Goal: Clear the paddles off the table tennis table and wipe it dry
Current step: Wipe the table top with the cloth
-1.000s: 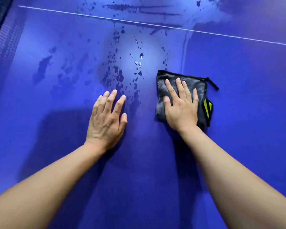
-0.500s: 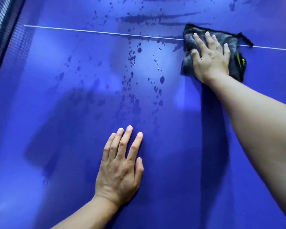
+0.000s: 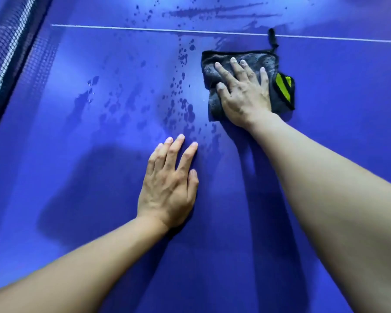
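Grey cloth (image 3: 213, 105) under the right hand (image 3: 244, 96), apart from left hand (image 3: 167, 188).

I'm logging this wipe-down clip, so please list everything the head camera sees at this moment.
table tennis table: one, blue, fills the view
white line: one, white, runs across the far part of the table
net: one, black mesh with a white band, upper left edge
water drops: many, dark drops and smears on the blue, from beyond the line down to near the left hand's fingertips
cloth: one, grey with black edging, a yellow-green tag and a black loop, flat on the table right of the drops
left hand: one, flat on the table, fingers straight
right hand: one, presses flat on the cloth
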`<move>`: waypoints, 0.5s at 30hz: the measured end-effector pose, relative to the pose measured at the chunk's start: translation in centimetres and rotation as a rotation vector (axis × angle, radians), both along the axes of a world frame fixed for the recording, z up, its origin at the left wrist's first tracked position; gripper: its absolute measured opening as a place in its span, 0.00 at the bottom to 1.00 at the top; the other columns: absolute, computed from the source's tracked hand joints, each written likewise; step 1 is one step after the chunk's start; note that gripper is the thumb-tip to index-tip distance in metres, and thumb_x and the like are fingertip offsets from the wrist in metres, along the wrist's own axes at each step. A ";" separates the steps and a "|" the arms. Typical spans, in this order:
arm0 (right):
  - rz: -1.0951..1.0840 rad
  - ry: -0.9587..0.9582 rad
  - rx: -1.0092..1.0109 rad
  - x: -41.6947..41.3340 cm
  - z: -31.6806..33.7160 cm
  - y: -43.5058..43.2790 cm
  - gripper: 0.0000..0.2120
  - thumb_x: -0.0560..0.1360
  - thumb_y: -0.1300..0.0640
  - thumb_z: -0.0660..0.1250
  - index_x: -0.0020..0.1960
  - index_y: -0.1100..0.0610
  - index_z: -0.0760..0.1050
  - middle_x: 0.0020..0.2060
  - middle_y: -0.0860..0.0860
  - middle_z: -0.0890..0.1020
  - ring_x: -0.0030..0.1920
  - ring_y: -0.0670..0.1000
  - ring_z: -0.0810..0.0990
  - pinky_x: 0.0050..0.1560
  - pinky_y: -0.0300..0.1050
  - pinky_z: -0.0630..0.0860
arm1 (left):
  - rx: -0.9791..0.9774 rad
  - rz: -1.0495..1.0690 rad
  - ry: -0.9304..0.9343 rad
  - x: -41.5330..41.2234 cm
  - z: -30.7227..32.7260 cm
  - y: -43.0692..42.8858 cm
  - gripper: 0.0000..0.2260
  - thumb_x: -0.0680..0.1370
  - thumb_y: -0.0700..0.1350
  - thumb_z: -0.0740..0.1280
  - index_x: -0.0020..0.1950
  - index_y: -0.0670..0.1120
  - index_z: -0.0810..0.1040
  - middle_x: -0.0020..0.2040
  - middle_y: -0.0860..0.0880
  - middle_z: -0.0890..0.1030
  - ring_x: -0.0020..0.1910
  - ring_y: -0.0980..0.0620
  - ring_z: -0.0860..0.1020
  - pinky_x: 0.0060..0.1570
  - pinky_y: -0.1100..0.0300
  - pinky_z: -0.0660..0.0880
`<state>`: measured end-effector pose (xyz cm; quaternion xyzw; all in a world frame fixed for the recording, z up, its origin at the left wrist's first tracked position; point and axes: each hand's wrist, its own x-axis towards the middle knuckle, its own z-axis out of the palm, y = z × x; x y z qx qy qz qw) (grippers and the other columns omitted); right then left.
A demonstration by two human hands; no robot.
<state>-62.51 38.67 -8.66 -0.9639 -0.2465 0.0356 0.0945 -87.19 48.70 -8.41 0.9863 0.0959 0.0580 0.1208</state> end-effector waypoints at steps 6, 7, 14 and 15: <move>-0.022 0.037 -0.004 -10.3 0.5 -2.6 0.26 0.84 0.41 0.46 0.82 0.38 0.51 0.84 0.47 0.51 0.83 0.49 0.47 0.80 0.62 0.37 | 0.014 0.000 0.006 -0.6 0.6 -0.4 0.26 0.83 0.47 0.53 0.81 0.44 0.57 0.80 0.42 0.61 0.78 0.41 0.61 0.78 0.49 0.54; -0.020 0.030 0.000 -12.6 0.4 -3.1 0.26 0.84 0.41 0.46 0.82 0.38 0.51 0.84 0.48 0.52 0.83 0.49 0.47 0.80 0.62 0.37 | -0.002 0.014 -0.003 -1.0 0.8 -0.4 0.26 0.83 0.46 0.54 0.81 0.43 0.58 0.80 0.42 0.61 0.78 0.41 0.62 0.78 0.50 0.54; -0.026 0.021 0.041 -30.0 -0.1 -7.5 0.27 0.83 0.41 0.49 0.82 0.39 0.53 0.83 0.49 0.55 0.83 0.50 0.49 0.80 0.63 0.39 | -0.168 0.035 -0.004 -16.9 2.2 -4.1 0.25 0.81 0.45 0.55 0.78 0.40 0.65 0.77 0.39 0.65 0.74 0.38 0.67 0.73 0.45 0.63; -0.022 0.032 0.040 -32.8 0.1 -8.2 0.28 0.83 0.41 0.49 0.83 0.40 0.53 0.83 0.50 0.55 0.83 0.50 0.49 0.80 0.63 0.39 | -0.162 0.041 0.026 -20.2 2.5 -4.8 0.25 0.81 0.45 0.55 0.78 0.40 0.66 0.77 0.38 0.65 0.74 0.37 0.68 0.73 0.44 0.64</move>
